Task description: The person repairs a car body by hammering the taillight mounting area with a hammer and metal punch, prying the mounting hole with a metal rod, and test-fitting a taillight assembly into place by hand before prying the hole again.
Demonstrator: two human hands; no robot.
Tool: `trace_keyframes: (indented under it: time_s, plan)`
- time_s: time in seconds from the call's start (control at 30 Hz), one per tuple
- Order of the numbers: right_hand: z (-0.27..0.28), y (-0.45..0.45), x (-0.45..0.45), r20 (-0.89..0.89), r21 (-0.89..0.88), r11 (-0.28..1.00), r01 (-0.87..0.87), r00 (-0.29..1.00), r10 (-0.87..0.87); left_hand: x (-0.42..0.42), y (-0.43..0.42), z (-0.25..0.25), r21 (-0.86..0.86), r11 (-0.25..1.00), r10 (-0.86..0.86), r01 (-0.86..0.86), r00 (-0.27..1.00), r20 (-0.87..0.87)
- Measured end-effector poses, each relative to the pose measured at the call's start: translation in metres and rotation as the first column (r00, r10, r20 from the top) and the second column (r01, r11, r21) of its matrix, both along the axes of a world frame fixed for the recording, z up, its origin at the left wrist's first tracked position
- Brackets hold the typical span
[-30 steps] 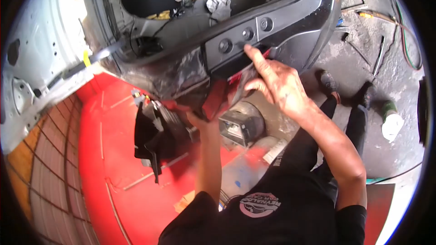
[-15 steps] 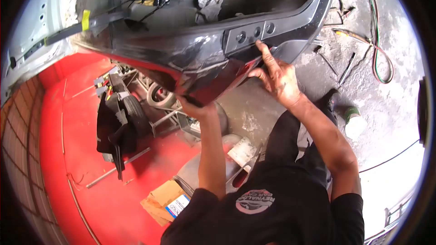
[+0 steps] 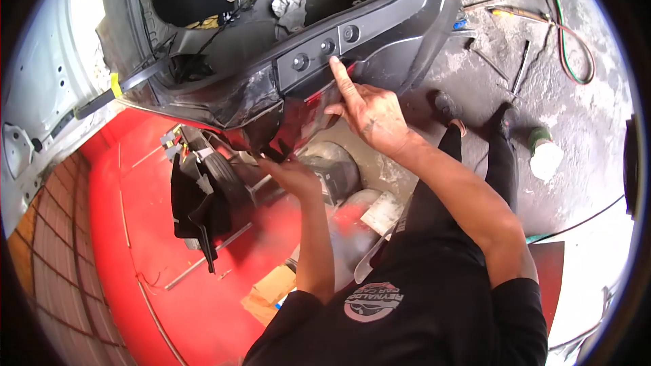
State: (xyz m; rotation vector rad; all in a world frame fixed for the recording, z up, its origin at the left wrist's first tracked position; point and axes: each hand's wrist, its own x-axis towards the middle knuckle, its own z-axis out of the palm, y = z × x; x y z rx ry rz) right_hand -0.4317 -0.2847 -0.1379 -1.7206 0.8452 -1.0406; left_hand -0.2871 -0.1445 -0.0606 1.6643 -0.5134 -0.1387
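A dark car body crosses the upper middle of the head view, with a strip bearing round recesses below its large opening. Under the strip sits a glossy panel showing black and red; I cannot tell whether the red is its own colour or a reflection. My left hand grips the panel's lower corner from below, its fingertips partly hidden. My right hand has its index finger stretched to the strip's lower edge. Its thumb is apart from that finger, near the panel's right side, and it holds nothing.
A black bent plastic part and a tyre lie on the red floor at left. A cardboard piece is near my left elbow. At right, a metal rod, a hose and a white-topped container stand or lie on concrete.
The car body, panel and both hands now appear further left in the view, and my feet have come into sight. My right index finger stays by the strip.
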Motion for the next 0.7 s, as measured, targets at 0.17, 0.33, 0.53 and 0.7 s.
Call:
trace_keyframes:
  time_s: [0.17,0.33,0.53,0.7]
  plan:
    - [-0.006,0.009,0.011,0.173,0.021,0.999,-0.040,0.984,0.035,0.001,0.027,-0.007,0.456,0.887,-0.234,0.068,0.918,0.319]
    - [-0.007,0.015,0.019,0.207,0.042,0.998,-0.041,0.978,0.032,0.004,0.017,-0.006,0.494,0.869,-0.220,0.034,0.921,0.322]
    - [-0.005,0.015,0.014,0.224,0.104,0.985,-0.137,0.968,0.111,-0.010,0.004,0.001,0.455,0.876,-0.246,0.158,0.959,0.140]
    - [-0.004,0.021,-0.006,0.206,0.205,0.968,-0.144,0.973,0.101,-0.005,0.011,0.019,0.565,0.809,-0.259,0.161,0.961,0.097]
